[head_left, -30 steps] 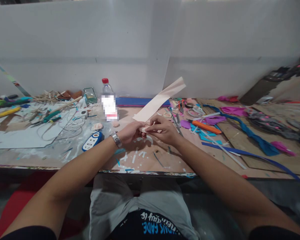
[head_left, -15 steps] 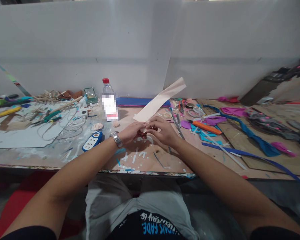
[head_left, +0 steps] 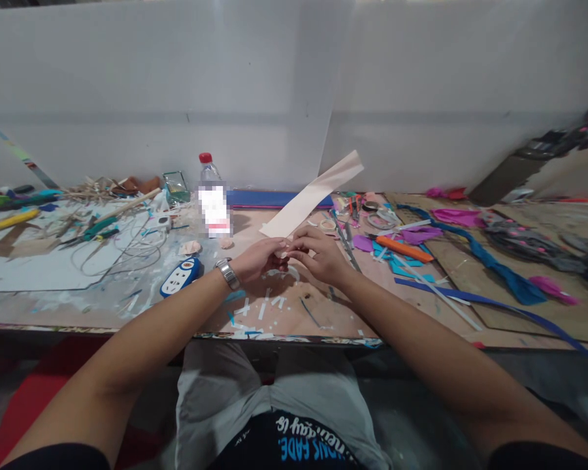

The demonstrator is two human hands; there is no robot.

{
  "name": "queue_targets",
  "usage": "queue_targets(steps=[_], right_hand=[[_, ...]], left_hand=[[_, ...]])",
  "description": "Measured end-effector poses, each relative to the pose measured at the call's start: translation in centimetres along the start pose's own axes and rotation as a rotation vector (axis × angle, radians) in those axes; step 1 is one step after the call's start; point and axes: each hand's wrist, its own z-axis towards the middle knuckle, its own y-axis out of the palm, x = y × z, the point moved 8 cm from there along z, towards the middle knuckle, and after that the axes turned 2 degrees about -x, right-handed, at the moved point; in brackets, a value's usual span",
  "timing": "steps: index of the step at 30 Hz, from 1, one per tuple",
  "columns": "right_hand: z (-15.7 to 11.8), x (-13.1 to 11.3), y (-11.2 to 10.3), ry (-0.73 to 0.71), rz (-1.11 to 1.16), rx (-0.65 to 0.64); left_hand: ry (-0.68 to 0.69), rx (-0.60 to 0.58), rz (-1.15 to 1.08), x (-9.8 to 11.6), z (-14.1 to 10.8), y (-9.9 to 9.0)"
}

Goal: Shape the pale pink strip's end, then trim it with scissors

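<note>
My left hand (head_left: pixel 263 260), with a metal watch on its wrist, is closed with its fingertips pinching a small pale piece of paper (head_left: pixel 284 253). My right hand (head_left: pixel 318 254) meets it from the other side, thumb and fingers closed on the same piece. Most of that piece is hidden by the fingers. Just beyond the hands a long cream paper strip (head_left: pixel 313 199) slants up to the right; I cannot tell whether it joins the held piece. Small crumpled pale paper pieces (head_left: pixel 191 248) lie left of my hands, beside a blue and white power strip (head_left: pixel 180 277).
A red-capped bottle (head_left: pixel 210 171) stands behind my left hand. To the right lie an orange utility knife (head_left: pixel 404 249), blue paper scraps and a long blue strip (head_left: pixel 451 297). Pliers (head_left: pixel 92 238) and a cable lie on a white board (head_left: pixel 44 274). Paper snippets litter the table's front.
The fingers have shifted slightly around the small pale piece, which shows a little less now. The hands stay together in the same place, and the cream strip keeps its slant.
</note>
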Motion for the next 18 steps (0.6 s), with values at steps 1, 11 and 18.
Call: queue_targets(steps=[1, 11, 18], right_hand=[[0.02, -0.02, 0.01, -0.001, 0.001, 0.001], [0.01, 0.17, -0.23, 0.03, -0.008, 0.033], [-0.04, 0.33, -0.35, 0.045, -0.031, 0.035]], left_hand=[[0.0, -0.005, 0.004, 0.0, 0.01, 0.03], [0.063, -0.052, 0.081, 0.0, 0.13, -0.11], [0.04, -0.028, 0.067, -0.18, 0.23, -0.3]])
